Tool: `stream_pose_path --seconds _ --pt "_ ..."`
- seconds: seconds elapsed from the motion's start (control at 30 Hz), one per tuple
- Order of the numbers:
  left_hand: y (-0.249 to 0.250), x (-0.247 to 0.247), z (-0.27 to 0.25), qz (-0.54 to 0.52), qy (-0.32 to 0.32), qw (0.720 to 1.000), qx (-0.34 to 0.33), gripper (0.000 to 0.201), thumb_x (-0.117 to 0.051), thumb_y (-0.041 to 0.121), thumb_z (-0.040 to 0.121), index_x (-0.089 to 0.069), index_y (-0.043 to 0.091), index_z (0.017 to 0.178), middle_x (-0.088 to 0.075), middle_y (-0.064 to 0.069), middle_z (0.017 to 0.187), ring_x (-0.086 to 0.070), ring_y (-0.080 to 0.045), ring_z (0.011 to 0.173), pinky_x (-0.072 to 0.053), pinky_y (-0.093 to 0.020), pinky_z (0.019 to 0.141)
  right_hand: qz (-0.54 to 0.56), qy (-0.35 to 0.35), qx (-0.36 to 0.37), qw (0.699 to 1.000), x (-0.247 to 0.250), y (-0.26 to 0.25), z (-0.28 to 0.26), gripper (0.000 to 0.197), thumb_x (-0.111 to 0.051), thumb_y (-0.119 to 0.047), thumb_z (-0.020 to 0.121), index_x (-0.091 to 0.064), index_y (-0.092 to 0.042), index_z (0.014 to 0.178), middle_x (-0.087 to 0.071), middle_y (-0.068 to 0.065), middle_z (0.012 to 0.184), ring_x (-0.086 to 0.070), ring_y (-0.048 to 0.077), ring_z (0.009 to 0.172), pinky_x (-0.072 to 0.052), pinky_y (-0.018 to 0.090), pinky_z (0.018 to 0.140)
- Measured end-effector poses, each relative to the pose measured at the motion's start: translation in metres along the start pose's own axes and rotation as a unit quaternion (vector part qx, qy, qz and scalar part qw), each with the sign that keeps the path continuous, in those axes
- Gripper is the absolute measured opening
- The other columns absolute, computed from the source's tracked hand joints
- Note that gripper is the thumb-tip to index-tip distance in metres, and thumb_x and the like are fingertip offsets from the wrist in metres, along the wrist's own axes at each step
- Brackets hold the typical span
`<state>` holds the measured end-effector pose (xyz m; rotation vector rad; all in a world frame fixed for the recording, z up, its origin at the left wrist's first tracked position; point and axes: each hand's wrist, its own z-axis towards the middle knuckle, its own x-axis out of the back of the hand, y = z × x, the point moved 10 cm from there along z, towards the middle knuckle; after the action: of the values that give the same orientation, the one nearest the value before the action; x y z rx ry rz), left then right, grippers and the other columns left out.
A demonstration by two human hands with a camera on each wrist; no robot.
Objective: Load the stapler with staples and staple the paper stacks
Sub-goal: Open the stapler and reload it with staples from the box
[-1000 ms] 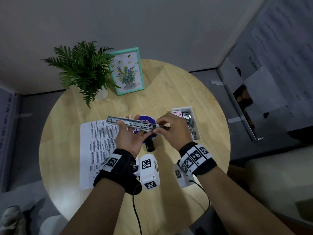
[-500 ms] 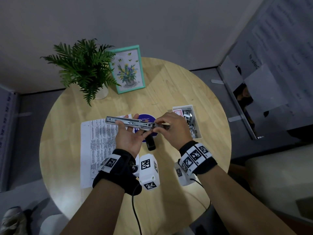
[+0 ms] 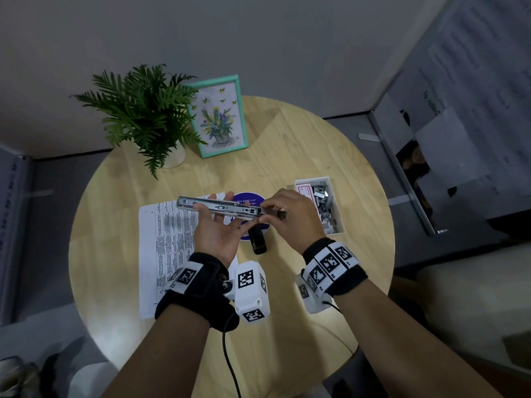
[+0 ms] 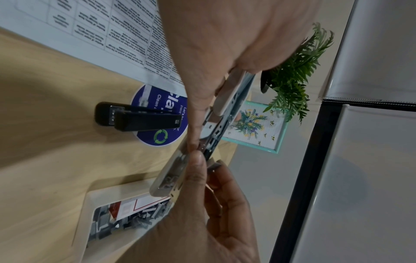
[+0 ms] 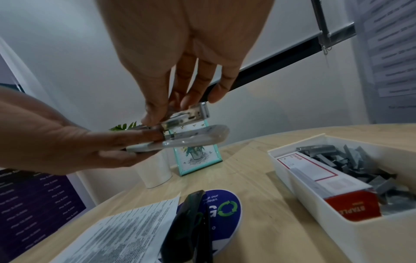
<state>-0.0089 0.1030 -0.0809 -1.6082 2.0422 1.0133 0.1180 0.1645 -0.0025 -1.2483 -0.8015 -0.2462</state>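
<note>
Both forearms reach forward, each wrist banded. The left hand (image 3: 219, 229) lies palm up, fingers curled round the stapler (image 3: 218, 207). The right hand (image 3: 290, 215), knuckles up, pinches the stapler's near end between thumb and fingertips (image 5: 155, 113).

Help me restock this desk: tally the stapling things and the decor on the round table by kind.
Staplers: 2, a silver stapler held by the left hand and right hand, and a black stapler on the table.
Staple trays: 1.
Printed paper stacks: 1.
Potted plants: 1.
Framed pictures: 1.
Round stickers: 1.
Total: 7.
</note>
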Motion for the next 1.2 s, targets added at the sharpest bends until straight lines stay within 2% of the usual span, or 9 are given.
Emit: stream_pose_path --seconds 0.27,0.4,0.57,0.73,0.87,1.0,1.07,1.13,1.2 --pt "0.006 -0.005 -0.001 -0.014 -0.003 1.0 -0.003 0.038 -0.036 0.053 0.096 -0.052 0.019 0.103 -0.064 -0.007 0.111 -0.061 -0.041 0.1 -0.044 -0.073 0.072 -0.043 0.023 0.002 0.999 0.002 0.002 0.0 0.026 -0.081 -0.015 0.069 -0.075 -0.007 0.093 -0.066 0.008 0.085 -0.059 0.028 0.079 -0.052 0.044 0.073" --pt "0.01 -0.006 0.0 -0.019 -0.003 1.0 -0.005 0.036 -0.039 0.051 0.096 -0.053 0.019 0.103 -0.064 -0.006 0.113 -0.061 -0.04 0.101 -0.046 -0.072 0.072 -0.078 0.066 0.013 0.995 0.01 0.0 -0.008 0.035 -0.08 -0.025 0.07 -0.073 -0.018 0.104 -0.063 0.007 0.101 -0.057 0.028 0.09 -0.047 0.042 0.077" --pt "0.014 -0.008 0.001 -0.026 0.001 1.0 -0.005 0.036 -0.039 0.051 0.095 -0.052 0.019 0.104 -0.064 -0.006 0.112 -0.059 -0.042 0.105 -0.042 -0.072 0.086 -0.132 0.026 -0.015 0.991 0.003 0.007 -0.013 0.032 -0.069 -0.04 0.077 -0.072 -0.034 0.108 -0.056 0.004 0.128 -0.046 0.03 0.117 -0.04 0.053 0.094" --pt "0.016 -0.011 0.003 -0.029 -0.004 1.0 -0.003 0.035 -0.039 0.05 0.096 -0.052 0.019 0.104 -0.065 -0.005 0.111 -0.059 -0.041 0.103 -0.047 -0.071 0.074 -0.131 0.012 -0.009 0.991 0.008 0.009 -0.009 0.029 -0.062 -0.044 0.081 -0.071 -0.042 0.108 -0.051 0.001 0.137 -0.044 0.029 0.121 -0.039 0.055 0.096" --pt "0.018 -0.015 0.006 -0.021 -0.005 1.0 0.006 0.035 -0.039 0.051 0.095 -0.051 0.019 0.103 -0.063 -0.005 0.114 -0.058 -0.041 0.108 -0.047 -0.073 0.08 -0.151 -0.009 -0.015 0.988 0.008 0.014 -0.007 0.029 -0.056 -0.047 0.082 -0.07 -0.043 0.108 -0.049 -0.001 0.139 -0.044 0.028 0.123 -0.036 0.053 0.099" --pt "0.021 -0.013 0.009 -0.016 -0.001 1.0 0.009 0.036 -0.038 0.051 0.096 -0.051 0.019 0.104 -0.064 -0.004 0.115 -0.057 -0.042 0.11 -0.043 -0.074 0.071 -0.118 0.024 -0.032 0.992 0.017 0.028 -0.008 0.021 -0.062 -0.041 0.082 -0.074 -0.038 0.1 -0.051 -0.001 0.135 -0.046 0.025 0.121 -0.036 0.045 0.1" --pt "0.022 -0.013 0.01 -0.021 -0.002 1.0 0.012 0.034 -0.039 0.051 0.096 -0.05 0.019 0.104 -0.064 -0.004 0.115 -0.057 -0.043 0.11 -0.043 -0.074 0.07 -0.056 0.048 -0.047 0.996 0.023 0.032 -0.01 0.018 -0.066 -0.035 0.083 -0.074 -0.033 0.099 -0.051 0.0 0.132 -0.046 0.021 0.121 -0.033 0.032 0.101" --pt "0.022 -0.014 0.01 -0.026 -0.005 1.0 0.014 0.033 -0.04 0.05 0.096 -0.051 0.019 0.104 -0.064 -0.004 0.115 -0.057 -0.043 0.111 -0.043 -0.076 0.072 0.051 0.057 -0.105 0.992 0.025 0.041 -0.01 0.021 -0.063 -0.029 0.089 -0.07 -0.028 0.108 -0.052 -0.003 0.128 -0.048 0.012 0.116 -0.036 0.015 0.095" --pt "0.022 -0.014 0.011 -0.025 -0.005 1.0 0.012 0.034 -0.039 0.051 0.096 -0.051 0.019 0.102 -0.064 -0.004 0.116 -0.056 -0.044 0.112 -0.042 -0.077 0.079 0.181 0.069 -0.194 0.962 0.021 0.054 -0.009 0.023 -0.054 -0.023 0.095 -0.063 -0.025 0.116 -0.057 -0.005 0.115 -0.054 0.01 0.107 -0.044 0.011 0.085"
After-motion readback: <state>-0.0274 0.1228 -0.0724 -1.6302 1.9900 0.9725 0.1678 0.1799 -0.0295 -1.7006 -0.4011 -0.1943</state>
